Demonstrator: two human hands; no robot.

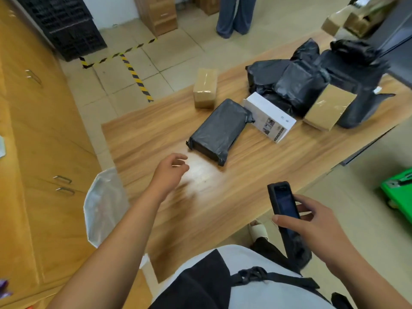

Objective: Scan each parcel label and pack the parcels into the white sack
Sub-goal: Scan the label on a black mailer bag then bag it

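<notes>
My right hand [312,221] grips a black handheld scanner [284,210] over the table's near edge, screen up. My left hand [170,169] hovers above the wooden table [256,175], fingers loosely curled and holding nothing, a short way left of a black-wrapped parcel [219,130]. Behind that parcel lie a white box [270,117], a taped brown box [205,88], a second brown box [327,108] and a heap of black bagged parcels [312,81]. The white sack [104,206] hangs open at the table's left side, below my left arm.
Wooden cabinets [40,134] run along the left. A person's legs [234,14] stand on the tiled floor beyond the table, near yellow-black floor tape [136,76]. A green cart [399,186] sits at the right. Black crates [64,25] stand at the back left.
</notes>
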